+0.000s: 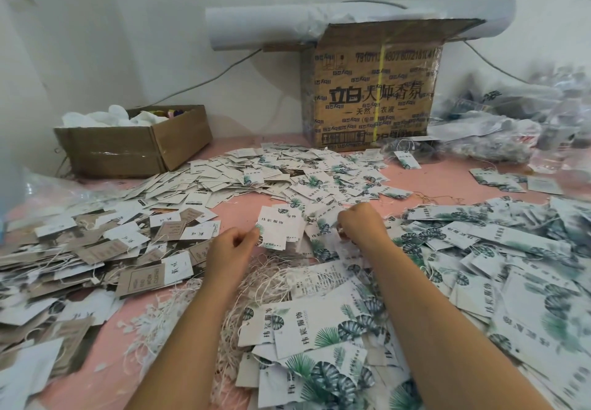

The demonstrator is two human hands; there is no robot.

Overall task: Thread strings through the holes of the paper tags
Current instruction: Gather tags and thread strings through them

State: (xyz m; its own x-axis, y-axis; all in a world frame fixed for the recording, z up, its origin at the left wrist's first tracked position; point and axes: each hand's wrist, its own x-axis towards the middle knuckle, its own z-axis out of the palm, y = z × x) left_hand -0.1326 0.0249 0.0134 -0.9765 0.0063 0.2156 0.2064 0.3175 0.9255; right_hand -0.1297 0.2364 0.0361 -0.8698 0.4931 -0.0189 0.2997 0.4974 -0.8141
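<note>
One tag (281, 229) pinched in L grip (231, 246), face-up, text left-right, R grip (361, 225) curled, hold unclear

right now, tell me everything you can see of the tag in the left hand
The paper tag is a white rectangular card with dark printed characters and green leaf prints near its edges. The left hand pinches its left edge, holding it face up above the loose strings. Whether a string runs through it cannot be told.
</note>
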